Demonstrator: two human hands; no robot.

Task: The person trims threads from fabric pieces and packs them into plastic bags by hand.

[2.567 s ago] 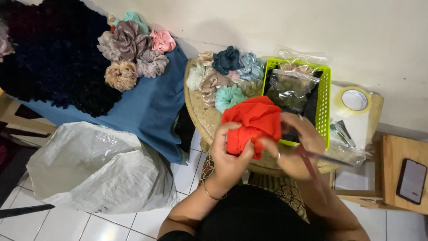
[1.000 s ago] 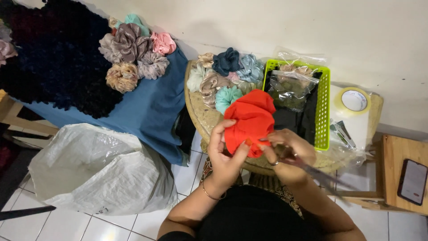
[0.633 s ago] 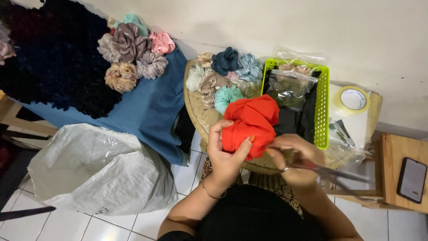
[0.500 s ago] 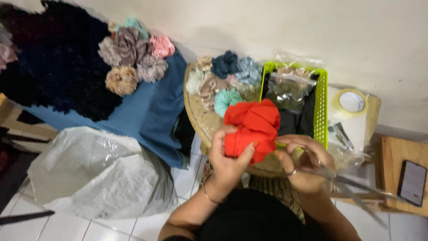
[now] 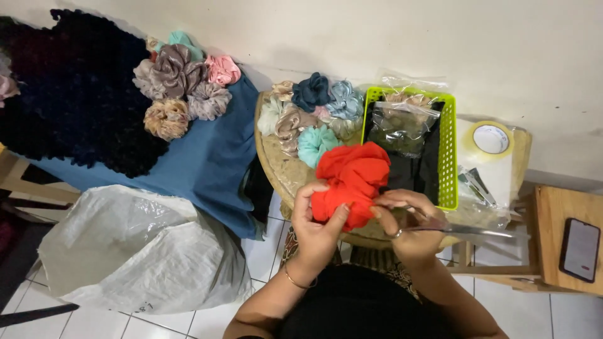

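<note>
My left hand (image 5: 317,220) grips the lower left of a bunched red-orange fabric scrunchie (image 5: 353,177) held above the round woven tabletop (image 5: 276,164). My right hand (image 5: 408,227) pinches the scrunchie's lower right edge and also holds a pair of scissors (image 5: 468,231), whose blades point right, away from the cloth. A ring sits on one right finger and a bangle on the left wrist.
Several finished scrunchies (image 5: 311,116) lie on the tabletop; more (image 5: 179,81) rest on blue cloth (image 5: 207,163) beside a dark pile (image 5: 69,88). A green basket (image 5: 447,147) holds bagged items. A tape roll (image 5: 491,139), a phone (image 5: 580,248) and a white sack (image 5: 141,251) are nearby.
The scrunchie has dropped slightly and turned in my hands. My right hand drew out to the right with the scissors, then came back to pinch the cloth's edge.
</note>
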